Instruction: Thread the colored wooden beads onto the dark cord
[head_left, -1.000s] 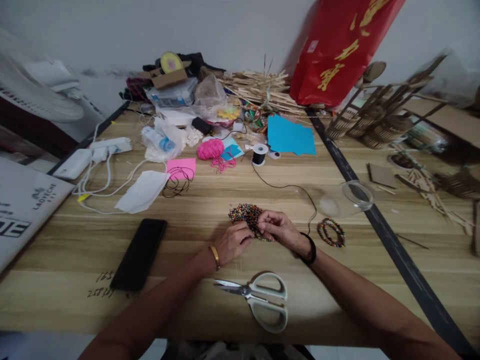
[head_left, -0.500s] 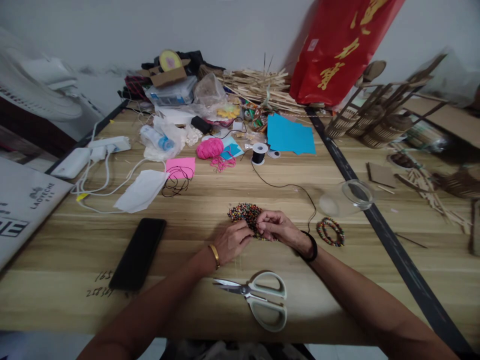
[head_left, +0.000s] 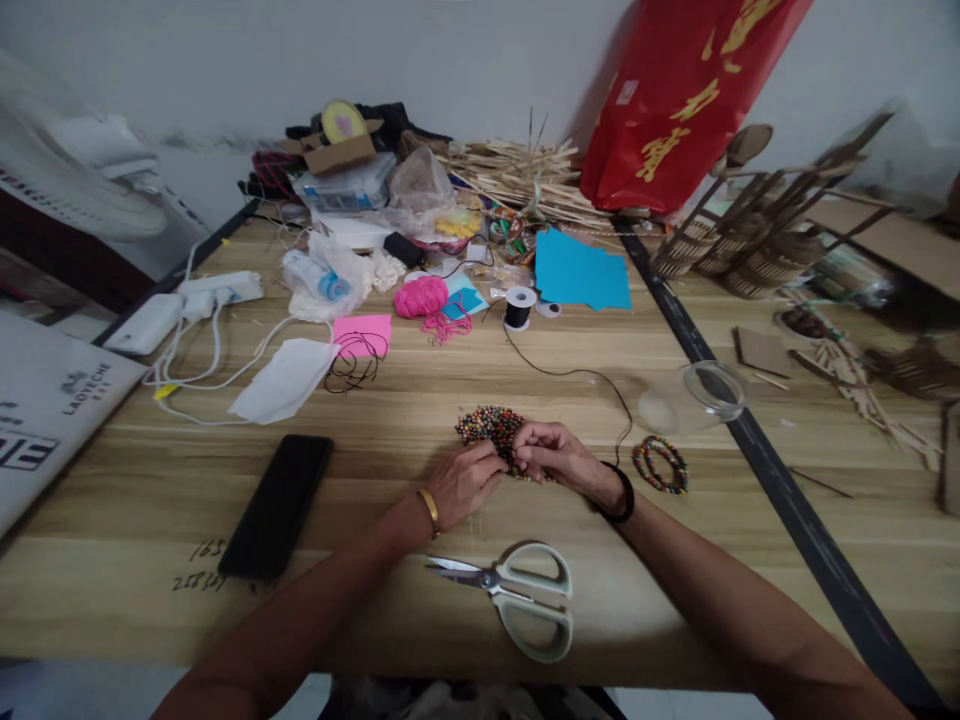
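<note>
With the clock centred on the pile of multicoloured beads [head_left: 489, 424], which is set on the wooden surface [head_left: 390, 430], twelve is taken toward the wall. The near edge of the pile is reached at seven o'clock by the left hand [head_left: 466, 485], its fingers bent downward; whether a bead is grasped by them cannot be told. Between three and four o'clock the right hand [head_left: 561, 458] is placed, thumb and fingertips brought close together; what, if anything, is pinched there cannot be made out. A gold bracelet [head_left: 430, 513] is worn on the left wrist, a black band [head_left: 624, 495] on the right.

Just past twelve, a spool [head_left: 517, 312] is stood upright, and from it black cord [head_left: 574, 373] is trailed to the right wrist. Beaded loops [head_left: 681, 466] are laid just past three o'clock, near a clear jar [head_left: 679, 402] tipped on its side. Scissors [head_left: 489, 579] are placed at six, blades parted, and a phone [head_left: 276, 508] between eight and nine. Pink yarn [head_left: 421, 297] is seen at eleven, blue sheets [head_left: 583, 270] at one.
</note>
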